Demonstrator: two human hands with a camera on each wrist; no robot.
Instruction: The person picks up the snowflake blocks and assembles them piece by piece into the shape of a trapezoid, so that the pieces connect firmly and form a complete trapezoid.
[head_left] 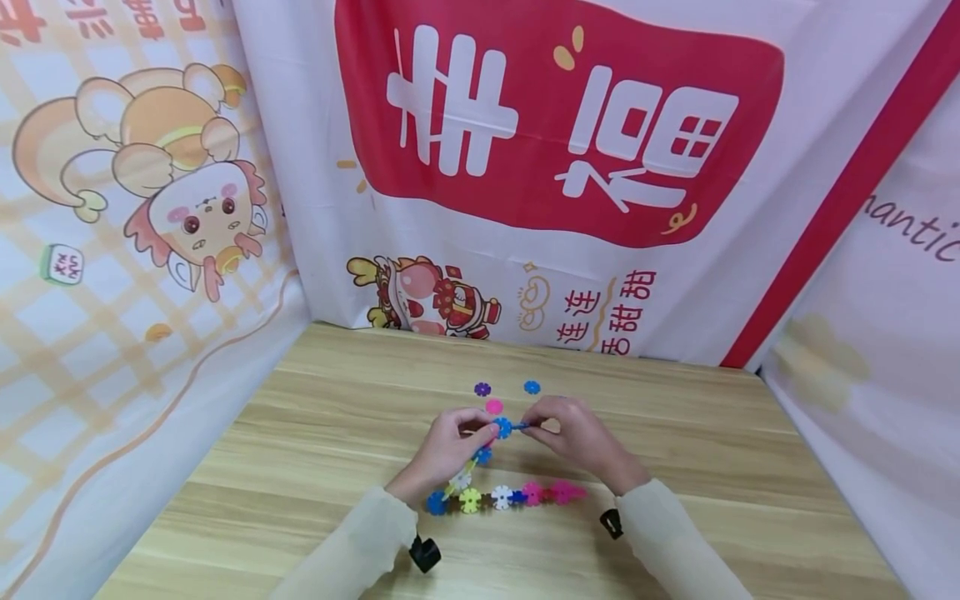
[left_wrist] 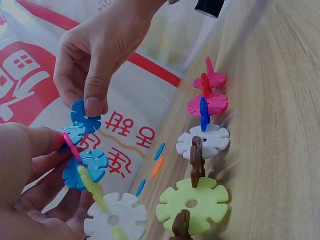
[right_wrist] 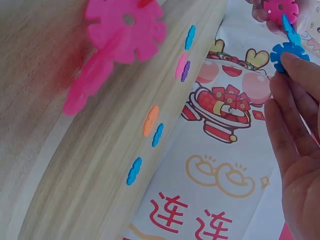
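The right hand (head_left: pixel 581 437) pinches a blue notched plastic snowflake disc (left_wrist: pixel 85 116) between thumb and forefinger, the thumb pad flat across its lower edge in the left wrist view. At about seven o'clock from that pinch, and touching it, sits a lighter blue disc (left_wrist: pixel 75 132) at the top of a slanted chain of interlocked discs (head_left: pixel 468 471), which the left hand (head_left: pixel 450 450) grips with curled fingers; a thin pink disc seen edge-on crosses just below it.

In the head view the two hands meet at the blue joint (head_left: pixel 504 427), the left coming in from nine o'clock and the right from three o'clock, so both lie equally close to it. The held chain's long axis runs from that joint down toward seven o'clock, ending at a blue disc (head_left: pixel 437 502) on the light wooden tabletop (head_left: pixel 712 467).

From there a second row of discs (head_left: pixel 517 496) lies flat on the table toward three o'clock: yellow-green, white, then pink and magenta pieces slotted together, with brown and dark blue connectors standing crosswise.

Farther out, at twelve o'clock from the hands, loose discs rest on the wood: a pink one (head_left: pixel 494 406) just beside the fingers, a purple one (head_left: pixel 482 388) and a blue one (head_left: pixel 532 387) beyond. Printed cloth banners (head_left: pixel 555 125) with red panels and cartoon figures wall in the table.
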